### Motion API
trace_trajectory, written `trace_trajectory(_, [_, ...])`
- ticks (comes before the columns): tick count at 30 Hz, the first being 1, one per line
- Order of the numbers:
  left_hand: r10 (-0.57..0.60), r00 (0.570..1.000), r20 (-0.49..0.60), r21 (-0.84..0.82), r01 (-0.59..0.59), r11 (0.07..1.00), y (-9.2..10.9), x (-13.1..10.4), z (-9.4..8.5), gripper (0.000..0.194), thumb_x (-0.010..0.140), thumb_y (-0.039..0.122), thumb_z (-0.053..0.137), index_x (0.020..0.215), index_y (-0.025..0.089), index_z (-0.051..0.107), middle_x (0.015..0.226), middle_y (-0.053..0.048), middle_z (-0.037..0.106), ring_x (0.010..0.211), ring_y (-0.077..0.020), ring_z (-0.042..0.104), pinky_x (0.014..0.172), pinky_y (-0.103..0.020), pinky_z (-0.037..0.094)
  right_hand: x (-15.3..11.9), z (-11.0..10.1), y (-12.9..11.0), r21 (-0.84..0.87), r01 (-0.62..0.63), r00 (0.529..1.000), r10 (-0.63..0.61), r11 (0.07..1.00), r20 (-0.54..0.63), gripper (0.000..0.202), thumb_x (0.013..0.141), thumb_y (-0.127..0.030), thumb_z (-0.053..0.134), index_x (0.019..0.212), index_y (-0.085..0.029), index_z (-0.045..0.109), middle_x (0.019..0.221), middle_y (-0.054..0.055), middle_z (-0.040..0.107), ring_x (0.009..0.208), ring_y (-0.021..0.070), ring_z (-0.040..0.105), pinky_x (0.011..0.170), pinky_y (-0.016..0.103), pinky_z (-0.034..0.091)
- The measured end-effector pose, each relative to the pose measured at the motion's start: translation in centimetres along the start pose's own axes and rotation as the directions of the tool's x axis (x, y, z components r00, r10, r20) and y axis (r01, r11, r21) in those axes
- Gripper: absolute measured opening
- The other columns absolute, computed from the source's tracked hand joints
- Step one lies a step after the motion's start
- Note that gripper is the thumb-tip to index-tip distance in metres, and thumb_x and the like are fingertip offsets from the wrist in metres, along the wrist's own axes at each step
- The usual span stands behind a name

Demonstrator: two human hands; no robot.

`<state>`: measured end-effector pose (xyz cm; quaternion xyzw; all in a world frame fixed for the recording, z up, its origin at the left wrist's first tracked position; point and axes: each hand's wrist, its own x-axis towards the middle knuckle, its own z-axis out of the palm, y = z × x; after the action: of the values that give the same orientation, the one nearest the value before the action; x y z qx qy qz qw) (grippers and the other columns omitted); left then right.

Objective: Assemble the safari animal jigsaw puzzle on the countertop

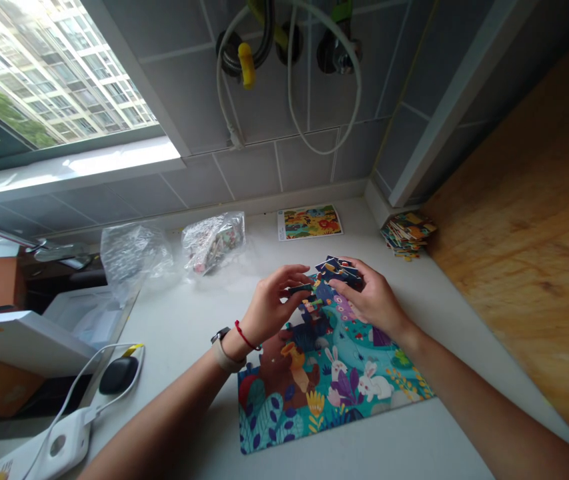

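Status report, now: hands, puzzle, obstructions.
Left hand pinching a piece. Right hand gripping several pieces. Puzzle partly assembled. Hands partly hide its far edge.

Grey tiled wall [254,170]; bright window [71,67] at left; white countertop [179,327] below; wooden panel [529,267] at right.

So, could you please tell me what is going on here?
A person is working over a partly joined jigsaw puzzle on a white counter. The left hand holds what looks like one piece, the right hand a small stack. The puzzle's near part, with two white rabbits, is joined; its far-left edge is ragged. More pieces are piled beyond the right hand.
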<state>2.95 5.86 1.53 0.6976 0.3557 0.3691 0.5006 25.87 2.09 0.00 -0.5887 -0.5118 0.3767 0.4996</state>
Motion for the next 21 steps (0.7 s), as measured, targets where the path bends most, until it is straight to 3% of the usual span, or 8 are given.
trace_trajectory(4, [-0.131,0.984,0.124,-0.019,0.134,0.991,0.21,0.04,-0.14,0.036,0.09,0.021,0.075,0.125,0.02,0.067,0.103,-0.005,0.077,0.092,-0.0175,0.077,0.077,-0.027,0.063,-0.06,0.19,0.0,-0.053,0.034,0.999,-0.033,0.998,0.016,0.047,0.083,-0.049,0.081,0.12,-0.021,0.07,0.117,0.01,0.081,0.107,0.0293,0.077,0.099,0.043,0.061])
trace_trajectory(7, [-0.191,0.969,0.159,0.055,0.184,0.981,-0.13,-0.12,0.15,0.04,0.089,0.018,0.076,0.127,0.021,0.065,0.104,-0.005,0.076,0.095,-0.0196,0.077,0.079,-0.031,0.064,-0.09,0.19,-0.07,-0.056,0.022,1.0,-0.021,0.998,0.015,0.044,0.083,-0.048,0.08,0.117,-0.021,0.07,0.114,0.01,0.081,0.105,0.0288,0.077,0.097,0.042,0.062])
trace_trajectory(10, [-0.13,0.982,0.137,0.331,0.079,0.941,-0.38,-0.45,0.53,0.05,0.083,0.021,0.086,0.128,0.023,0.065,0.12,-0.009,0.073,0.111,-0.0276,0.072,0.093,-0.044,0.062,-0.12,0.17,-0.09,-0.066,0.023,1.0,-0.021,0.998,0.021,0.043,0.083,-0.046,0.079,0.116,-0.021,0.07,0.113,0.01,0.081,0.104,0.0282,0.078,0.095,0.04,0.063])
trace_trajectory(13, [-0.062,0.977,0.202,0.559,-0.063,0.827,-0.32,-0.74,0.69,0.077,0.07,0.031,0.099,0.137,0.023,0.061,0.133,-0.012,0.067,0.124,-0.0356,0.063,0.108,-0.056,0.055,-0.15,0.18,-0.07,-0.069,0.031,0.999,-0.03,0.997,0.02,0.043,0.083,-0.046,0.08,0.117,-0.021,0.07,0.114,0.009,0.082,0.104,0.028,0.078,0.095,0.039,0.063])
trace_trajectory(15, [-0.078,0.968,0.237,0.614,-0.087,0.784,-0.25,-0.82,0.67,0.087,0.067,0.033,0.101,0.142,0.023,0.057,0.133,-0.012,0.066,0.124,-0.0367,0.062,0.107,-0.056,0.055,-0.16,0.2,-0.12,-0.064,0.032,0.999,-0.03,0.997,0.021,0.043,0.083,-0.046,0.08,0.117,-0.021,0.07,0.113,0.009,0.082,0.104,0.0278,0.078,0.095,0.039,0.063])
trace_trajectory(21, [-0.084,0.965,0.247,0.637,-0.097,0.765,-0.3,-0.87,0.6,0.089,0.068,0.034,0.101,0.143,0.025,0.055,0.131,-0.011,0.063,0.122,-0.0352,0.061,0.106,-0.053,0.055,-0.15,0.21,-0.52,-0.042,0.025,1.0,-0.024,0.999,0.013,0.041,0.082,-0.046,0.08,0.114,-0.022,0.071,0.11,0.008,0.082,0.1,0.0266,0.077,0.091,0.038,0.063])
